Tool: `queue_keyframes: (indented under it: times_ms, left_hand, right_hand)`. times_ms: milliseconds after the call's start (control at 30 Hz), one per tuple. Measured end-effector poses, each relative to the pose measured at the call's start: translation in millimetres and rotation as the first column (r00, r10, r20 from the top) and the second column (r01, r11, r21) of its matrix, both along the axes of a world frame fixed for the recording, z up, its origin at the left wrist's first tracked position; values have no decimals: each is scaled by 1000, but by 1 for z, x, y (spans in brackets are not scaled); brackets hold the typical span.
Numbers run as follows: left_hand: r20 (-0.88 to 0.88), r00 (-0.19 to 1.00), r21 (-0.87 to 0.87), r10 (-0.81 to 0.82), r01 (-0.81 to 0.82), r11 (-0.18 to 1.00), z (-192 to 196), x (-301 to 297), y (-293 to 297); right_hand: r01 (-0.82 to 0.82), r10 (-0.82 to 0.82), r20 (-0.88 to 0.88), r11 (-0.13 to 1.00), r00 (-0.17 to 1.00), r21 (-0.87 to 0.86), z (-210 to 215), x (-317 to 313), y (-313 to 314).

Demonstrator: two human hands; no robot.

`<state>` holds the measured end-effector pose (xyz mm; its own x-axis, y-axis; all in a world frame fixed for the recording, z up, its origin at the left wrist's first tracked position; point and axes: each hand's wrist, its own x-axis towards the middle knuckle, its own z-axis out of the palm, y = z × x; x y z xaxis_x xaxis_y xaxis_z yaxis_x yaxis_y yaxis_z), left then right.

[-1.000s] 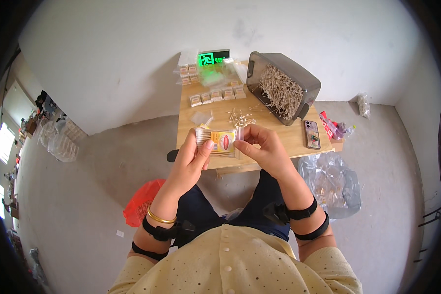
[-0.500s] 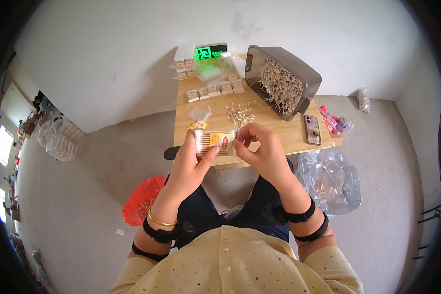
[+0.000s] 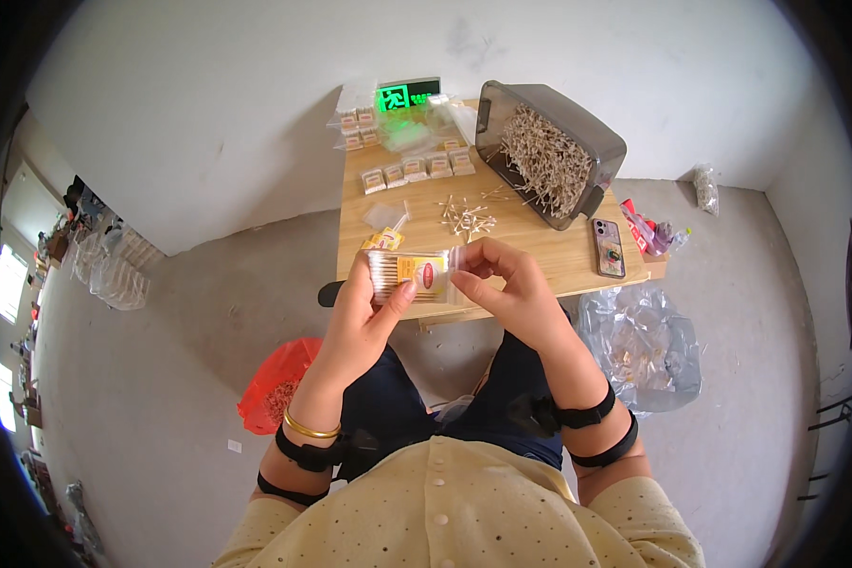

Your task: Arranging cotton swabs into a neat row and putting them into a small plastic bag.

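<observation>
Over the table's near edge I hold a clear bag of cotton swabs (image 3: 385,275) with a yellow label card inside. My left hand (image 3: 358,317) is closed round the bag's left part, its thumb lying across the front. At the right end, my right hand (image 3: 511,289) pinches the bag's open-end strip between thumb and fingers. Just beyond the bag lie yellow cards (image 3: 384,239) and an unfilled clear bag (image 3: 385,216). Farther back is a loose heap of cotton swabs (image 3: 468,218) on the wooden table (image 3: 540,256).
A grey bin (image 3: 601,156) lies tipped on its side, full of swabs. Several packed bags (image 3: 415,169) stand in a row. A phone (image 3: 609,248) is at the right edge. On the floor are a red bag (image 3: 276,383) and a clear plastic bag (image 3: 648,350). Behind glows a green exit sign (image 3: 409,96).
My right hand's fingers have shifted slightly along the bag's right end, and the bag has turned a little flatter toward me. Both hands keep their hold.
</observation>
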<state>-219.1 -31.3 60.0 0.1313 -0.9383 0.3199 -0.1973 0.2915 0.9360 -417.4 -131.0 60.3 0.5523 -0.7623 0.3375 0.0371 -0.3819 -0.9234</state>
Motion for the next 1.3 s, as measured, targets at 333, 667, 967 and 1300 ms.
queue_keyframes:
  times_ms: [333,667,967,1300]
  left_hand:
    - [-31,999,132,-33,37,991,3,-3,3]
    - [193,979,0,59,-60,998,-2,-10,1]
    - [242,968,-20,70,-67,998,0,-13,0]
    - [149,988,13,51,-54,998,-7,-10,-5]
  right_hand:
    - [-14,18,-48,996,999,87,4,0,1]
    - [12,-7,-42,993,999,117,-4,0,-2]
    - [23,-20,-25,994,999,109,-9,3,-3]
    - [57,-60,21,993,998,103,-14,13,1]
